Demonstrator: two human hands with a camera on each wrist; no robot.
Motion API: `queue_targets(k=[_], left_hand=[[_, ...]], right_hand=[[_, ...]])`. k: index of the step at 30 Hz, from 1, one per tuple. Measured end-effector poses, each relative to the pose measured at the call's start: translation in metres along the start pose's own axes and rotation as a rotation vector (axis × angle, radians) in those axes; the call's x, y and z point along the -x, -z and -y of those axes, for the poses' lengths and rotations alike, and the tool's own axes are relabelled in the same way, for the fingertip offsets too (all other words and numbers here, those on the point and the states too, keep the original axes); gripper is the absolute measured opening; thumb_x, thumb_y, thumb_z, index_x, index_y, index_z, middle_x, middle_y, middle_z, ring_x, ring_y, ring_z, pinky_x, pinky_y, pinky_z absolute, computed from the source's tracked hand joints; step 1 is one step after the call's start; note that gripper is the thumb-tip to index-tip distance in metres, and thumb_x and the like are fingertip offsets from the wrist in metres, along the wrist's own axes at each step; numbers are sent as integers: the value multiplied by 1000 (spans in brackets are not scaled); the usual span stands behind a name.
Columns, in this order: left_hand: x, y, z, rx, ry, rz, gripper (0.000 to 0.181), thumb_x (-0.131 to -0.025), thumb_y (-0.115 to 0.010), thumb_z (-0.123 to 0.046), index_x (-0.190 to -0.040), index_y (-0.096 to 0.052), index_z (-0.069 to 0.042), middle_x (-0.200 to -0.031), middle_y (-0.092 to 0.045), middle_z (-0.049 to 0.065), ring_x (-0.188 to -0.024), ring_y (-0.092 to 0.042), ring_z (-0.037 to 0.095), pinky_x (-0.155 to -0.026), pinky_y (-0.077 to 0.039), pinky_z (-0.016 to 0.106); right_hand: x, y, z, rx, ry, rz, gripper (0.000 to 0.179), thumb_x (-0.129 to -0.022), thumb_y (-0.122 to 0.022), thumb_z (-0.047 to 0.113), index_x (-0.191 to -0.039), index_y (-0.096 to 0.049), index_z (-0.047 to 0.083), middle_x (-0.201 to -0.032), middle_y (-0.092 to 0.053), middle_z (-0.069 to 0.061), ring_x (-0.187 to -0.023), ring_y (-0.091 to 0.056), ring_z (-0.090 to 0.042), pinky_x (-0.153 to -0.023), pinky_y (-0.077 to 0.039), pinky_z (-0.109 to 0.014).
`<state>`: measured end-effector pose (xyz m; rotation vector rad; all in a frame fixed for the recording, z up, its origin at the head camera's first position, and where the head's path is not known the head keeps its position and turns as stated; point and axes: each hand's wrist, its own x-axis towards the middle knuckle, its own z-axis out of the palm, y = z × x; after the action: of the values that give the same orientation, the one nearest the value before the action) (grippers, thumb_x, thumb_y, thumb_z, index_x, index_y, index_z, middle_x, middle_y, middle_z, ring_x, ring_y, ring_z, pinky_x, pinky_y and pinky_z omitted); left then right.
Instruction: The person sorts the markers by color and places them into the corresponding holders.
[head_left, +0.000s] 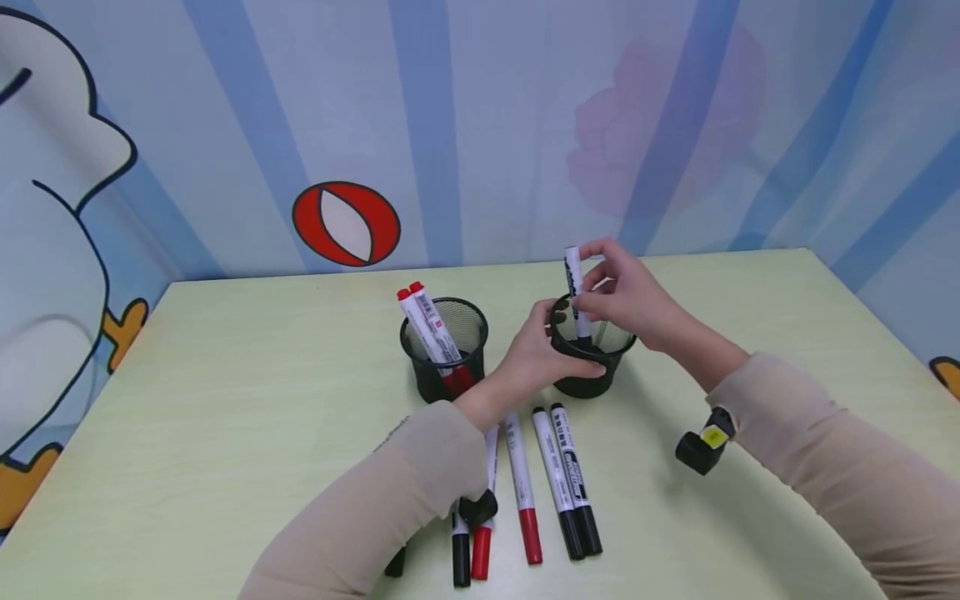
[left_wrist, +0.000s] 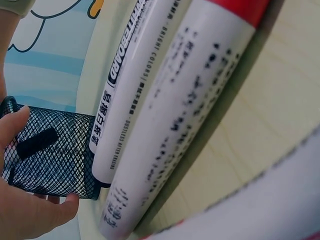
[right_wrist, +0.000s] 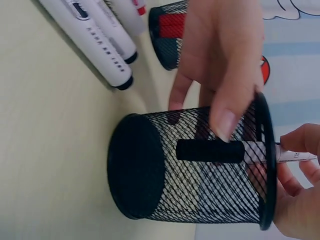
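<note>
Blk marker (head_left: 573,271) is pinched by R grip (head_left: 630,298), cap down in mesh cup (head_left: 588,387), above its btm; cup is held by L grip (head_left: 534,357). Nearby, 2 red markers (head_left: 432,325) are seen in 2nd cup (head_left: 429,385).

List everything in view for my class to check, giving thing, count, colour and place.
Left cup: 1, black mesh, on table
Right cup: 1, black mesh, beside it
Cup markers: 2, white and red, leaning inside left cup
Held marker: 1, white and black, dark end down inside right cup
Loose red markers: 2, white and red, on table
Loose black markers: at least 3, white and black, on table; sleeve hides part
Table: 1, pale yellow-green, below
Backdrop: 1, blue striped, cartoon prints, behind
Wrist devices: 2, black, at cuffs
Sleeves: 2, beige, on forearms
Left hand: 1, bare, around right cup
Right hand: 1, bare, pinching held marker
</note>
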<state>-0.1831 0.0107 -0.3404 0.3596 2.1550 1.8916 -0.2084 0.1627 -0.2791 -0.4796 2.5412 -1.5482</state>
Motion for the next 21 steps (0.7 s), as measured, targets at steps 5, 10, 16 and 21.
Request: queue_targets(k=[5,10,16,21], left_hand=[[1,-1,-1,-9,18,-4,85,-70,-81,-11,-138,-30,-14,-137,-40,1,-124,-40,19,-101,-36,36],[0,0,-1,2,5,-4,81,-70,-81,-10,-134,-33,-15,-130,-45,-1,-119,-42,16,-101,-36,35],[1,0,-1,-4,7,-9,81,-69,-82,-10,-134,-33,-13,-129,-46,0,-118,-42,16,-100,-37,34],[1,0,-1,0,4,-3,81,-70,-81,-9,-135,-33,-12,-130,-46,1,-119,-42,15,-100,-37,34]], right_hand=[[1,-10,-4,110,25,35,45,-86,-57,-2,-127,-38,2,-93,-52,-16,-75,-57,-25,-69,-52,-36],[2,-15,-4,184,41,37,41,-85,-56,-3,-123,-39,1,-90,-54,-16,-72,-56,-24,-63,-49,-29],[1,-16,-5,228,18,58,39,-85,-56,-2,-119,-39,1,-89,-55,-16,-72,-57,-23,-64,-49,-30],[1,-15,-5,223,8,90,36,-86,-56,-1,-117,-37,0,-91,-56,-18,-70,-60,-24,-65,-52,-34]])
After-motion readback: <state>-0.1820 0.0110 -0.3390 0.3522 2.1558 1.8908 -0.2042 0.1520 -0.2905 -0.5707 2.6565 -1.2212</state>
